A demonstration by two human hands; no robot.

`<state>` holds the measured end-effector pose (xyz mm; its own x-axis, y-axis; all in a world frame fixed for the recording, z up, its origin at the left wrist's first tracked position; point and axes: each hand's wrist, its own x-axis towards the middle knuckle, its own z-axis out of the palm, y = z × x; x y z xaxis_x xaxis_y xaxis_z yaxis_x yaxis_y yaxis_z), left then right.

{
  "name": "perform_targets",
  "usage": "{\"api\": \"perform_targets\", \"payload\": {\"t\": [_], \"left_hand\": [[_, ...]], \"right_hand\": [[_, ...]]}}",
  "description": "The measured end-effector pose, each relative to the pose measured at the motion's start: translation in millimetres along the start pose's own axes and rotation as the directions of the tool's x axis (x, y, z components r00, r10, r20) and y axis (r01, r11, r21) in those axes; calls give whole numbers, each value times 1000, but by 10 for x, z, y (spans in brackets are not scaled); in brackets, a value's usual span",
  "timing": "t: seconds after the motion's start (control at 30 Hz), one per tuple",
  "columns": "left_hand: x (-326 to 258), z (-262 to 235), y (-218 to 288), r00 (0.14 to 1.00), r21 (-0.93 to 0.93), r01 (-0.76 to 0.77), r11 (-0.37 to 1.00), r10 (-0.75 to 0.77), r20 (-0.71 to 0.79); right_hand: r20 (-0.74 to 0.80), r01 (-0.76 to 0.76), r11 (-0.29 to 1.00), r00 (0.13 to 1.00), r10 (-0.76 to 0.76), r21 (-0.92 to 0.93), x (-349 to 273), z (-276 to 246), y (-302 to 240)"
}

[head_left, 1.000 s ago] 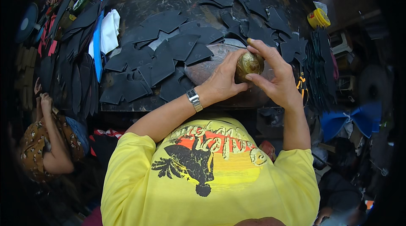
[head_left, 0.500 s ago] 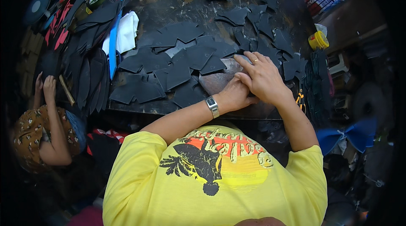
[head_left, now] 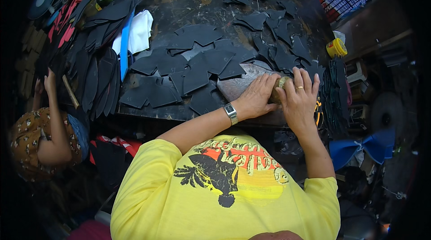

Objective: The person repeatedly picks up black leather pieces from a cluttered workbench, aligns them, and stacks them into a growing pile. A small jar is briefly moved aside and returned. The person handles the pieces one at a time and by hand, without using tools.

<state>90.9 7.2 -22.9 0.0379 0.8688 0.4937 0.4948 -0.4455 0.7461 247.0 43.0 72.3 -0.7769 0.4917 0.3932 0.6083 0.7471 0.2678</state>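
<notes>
A squat, round, brownish-yellow piece [head_left: 281, 86] stands between my two hands near the table's front edge; its exact kind I cannot make out. My left hand [head_left: 259, 94], a watch on its wrist, closes against the left side of this piece with its fingers together. My right hand [head_left: 301, 98] is on the other side, its thumb touching the piece and its fingers stretched out and apart. Under and beside my left hand lies a smooth grey-brown surface [head_left: 235, 88]. Black cut pieces [head_left: 197, 73] of flat sheet spread out to the left, overlapping one another.
More black cut pieces [head_left: 283, 29] lie farther back on the dark table [head_left: 197, 4]. A blue strip [head_left: 124, 56], white cloth [head_left: 140, 33] and stacked black pieces [head_left: 101, 76] are at left, near another person [head_left: 45, 137]. At right stand a yellow tub [head_left: 336, 48] and orange-handled tool [head_left: 318, 107].
My right hand has lifted off my left hand and shifted right, its fingers spreading. The round brownish piece, hidden before, now shows between my hands.
</notes>
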Motion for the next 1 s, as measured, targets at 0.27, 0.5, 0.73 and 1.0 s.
{"api": "perform_targets", "payload": {"t": [0.27, 0.5, 0.73, 1.0], "left_hand": [[1, 13, 41, 999, 31, 35, 999, -36, 23], [-14, -4, 80, 999, 45, 41, 998, -41, 10], [-105, -181, 187, 992, 15, 105, 994, -106, 68], [-624, -580, 245, 975, 34, 118, 992, -122, 187]], "right_hand": [[64, -228, 905, 973, 220, 359, -380, 26, -9], [-3, -281, 640, 915, 405, 715, -345, -227, 177], [271, -379, 269, 891, 364, 885, -49, 191, 95], [-33, -434, 490, 722, 691, 756, 670, 850, 1945]]}}
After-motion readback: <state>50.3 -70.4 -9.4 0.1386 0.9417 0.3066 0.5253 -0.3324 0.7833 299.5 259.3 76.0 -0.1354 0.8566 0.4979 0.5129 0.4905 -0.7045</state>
